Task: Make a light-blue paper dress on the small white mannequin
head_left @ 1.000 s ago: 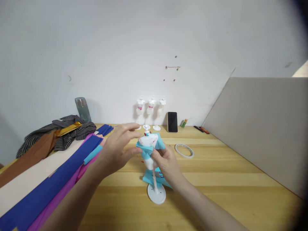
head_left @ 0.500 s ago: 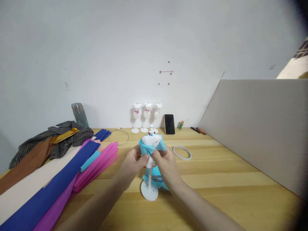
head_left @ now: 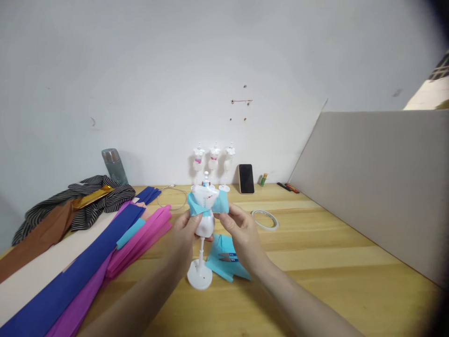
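A small white dress form [head_left: 205,228] stands on a round base in front of me, slightly tilted. A piece of light-blue crepe paper [head_left: 220,202] goes around its chest, one end sticking out to the right. My left hand [head_left: 184,234] is closed at the form's left side, thumb pressing the paper against the torso. With thumb and fingers, my right hand [head_left: 243,232] pinches the loose right end. To the right of the base, thread snips [head_left: 228,257] with blue handles lie on a larger light-blue crepe sheet [head_left: 224,272].
Three more white dress forms [head_left: 213,161] stand by the wall, beside a phone [head_left: 246,179] and a small green bottle [head_left: 263,179]. A tape roll [head_left: 265,227] lies right of my hands. Folded crepe strips [head_left: 87,262], striped cloth [head_left: 101,213] and a flask [head_left: 114,166] occupy the left.
The dress form has shifted left and turned a little. My right hand has drawn the paper's right end outward, away from the torso. More of the snips and the sheet shows.
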A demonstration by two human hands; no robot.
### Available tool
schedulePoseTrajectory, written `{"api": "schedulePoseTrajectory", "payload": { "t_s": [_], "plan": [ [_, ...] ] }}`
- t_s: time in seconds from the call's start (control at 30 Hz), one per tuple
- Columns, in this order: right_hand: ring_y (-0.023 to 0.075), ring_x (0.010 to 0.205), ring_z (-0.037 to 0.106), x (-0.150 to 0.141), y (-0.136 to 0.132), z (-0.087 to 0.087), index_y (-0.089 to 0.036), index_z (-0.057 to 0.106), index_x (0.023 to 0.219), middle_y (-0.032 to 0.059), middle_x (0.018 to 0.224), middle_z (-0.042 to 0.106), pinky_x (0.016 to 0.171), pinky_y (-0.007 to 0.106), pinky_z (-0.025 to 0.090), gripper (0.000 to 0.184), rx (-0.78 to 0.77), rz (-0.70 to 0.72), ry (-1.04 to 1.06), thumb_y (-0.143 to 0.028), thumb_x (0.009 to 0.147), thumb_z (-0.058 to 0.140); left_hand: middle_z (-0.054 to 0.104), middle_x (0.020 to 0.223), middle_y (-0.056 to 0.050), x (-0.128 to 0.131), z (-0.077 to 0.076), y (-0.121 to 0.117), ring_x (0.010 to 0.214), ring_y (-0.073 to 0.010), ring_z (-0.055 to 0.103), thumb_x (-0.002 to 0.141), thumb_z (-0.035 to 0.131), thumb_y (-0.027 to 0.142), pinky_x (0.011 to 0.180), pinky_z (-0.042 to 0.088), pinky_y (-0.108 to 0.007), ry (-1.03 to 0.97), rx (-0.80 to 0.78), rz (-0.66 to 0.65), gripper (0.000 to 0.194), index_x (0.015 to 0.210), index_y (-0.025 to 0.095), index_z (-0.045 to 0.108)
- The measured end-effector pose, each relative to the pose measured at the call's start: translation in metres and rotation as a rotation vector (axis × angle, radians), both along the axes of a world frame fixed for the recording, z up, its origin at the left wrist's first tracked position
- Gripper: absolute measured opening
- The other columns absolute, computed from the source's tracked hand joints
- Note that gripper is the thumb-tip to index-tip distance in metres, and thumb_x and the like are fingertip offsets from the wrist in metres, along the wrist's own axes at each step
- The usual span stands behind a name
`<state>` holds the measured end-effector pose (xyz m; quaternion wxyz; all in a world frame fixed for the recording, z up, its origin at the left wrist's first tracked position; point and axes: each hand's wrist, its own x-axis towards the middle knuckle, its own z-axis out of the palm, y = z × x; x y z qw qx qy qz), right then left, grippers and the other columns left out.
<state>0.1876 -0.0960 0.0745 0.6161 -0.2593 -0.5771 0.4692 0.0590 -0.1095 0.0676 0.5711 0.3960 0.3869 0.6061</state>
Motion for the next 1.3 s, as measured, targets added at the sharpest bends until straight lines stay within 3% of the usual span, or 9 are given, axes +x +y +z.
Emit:
{"api": "schedulePoseTrajectory", "payload": {
  "t_s": [0.1, 0.3, 0.63, 1.03, 1.3],
  "plan": [
    [0.0180, 0.075, 0.062, 0.005, 0.004, 0.000, -0.020, 0.069, 0.079, 0.0028, 0.078, 0.069, 0.074, 0.031, 0.050, 0.024, -0.032, -0.058, 0.010, -0.044, 0.078, 0.067, 0.068, 0.080, -0.005, -0.001, 0.003, 0.000, 0.068, -0.0175, 0.062, 0.074, 0.065, 0.043, 0.055, 0.049, -0.026, 0.020, 0.020, -0.030, 0.031, 0.090, 0.016, 0.066],
    [0.0133, 0.059, 0.054, 0.010, 0.009, 0.003, -0.019, 0.066, 0.064, -0.0005, 0.060, 0.062, 0.061, 0.027, 0.046, 0.020, -0.092, -0.171, 0.032, -0.036, 0.069, 0.073, 0.064, 0.071, -0.005, 0.001, 0.005, -0.002, 0.065, -0.0165, 0.057, 0.074, 0.065, 0.041, 0.056, 0.049, -0.027, 0.025, 0.003, -0.061, 0.027, 0.078, 0.014, 0.064],
    [0.0146, 0.060, 0.060, 0.006, 0.002, 0.007, -0.019, 0.065, 0.064, 0.0006, 0.062, 0.067, 0.061, 0.028, 0.050, 0.016, -0.016, -0.208, -0.032, -0.032, 0.071, 0.070, 0.066, 0.077, -0.006, 0.000, 0.002, 0.000, 0.075, -0.0209, 0.064, 0.078, 0.059, 0.044, 0.052, 0.047, -0.026, -0.026, -0.018, -0.017, 0.030, 0.085, 0.016, 0.061],
    [0.0124, 0.053, 0.058, 0.008, 0.013, 0.001, -0.018, 0.065, 0.065, -0.0009, 0.056, 0.063, 0.056, 0.026, 0.049, 0.019, -0.064, -0.252, -0.011, -0.035, 0.070, 0.072, 0.065, 0.074, -0.006, -0.002, 0.006, -0.001, 0.073, -0.0213, 0.064, 0.078, 0.058, 0.043, 0.053, 0.048, -0.028, -0.076, 0.028, -0.091, 0.026, 0.082, 0.017, 0.061],
    [0.0121, 0.052, 0.058, 0.010, 0.014, 0.003, -0.018, 0.066, 0.066, -0.0013, 0.056, 0.063, 0.055, 0.026, 0.050, 0.017, -0.040, -0.244, 0.019, -0.033, 0.069, 0.073, 0.063, 0.070, -0.005, -0.004, 0.007, 0.002, 0.068, -0.0193, 0.062, 0.076, 0.059, 0.046, 0.052, 0.049, -0.028, -0.035, 0.025, -0.039, 0.030, 0.081, 0.016, 0.060]
  ]
}}
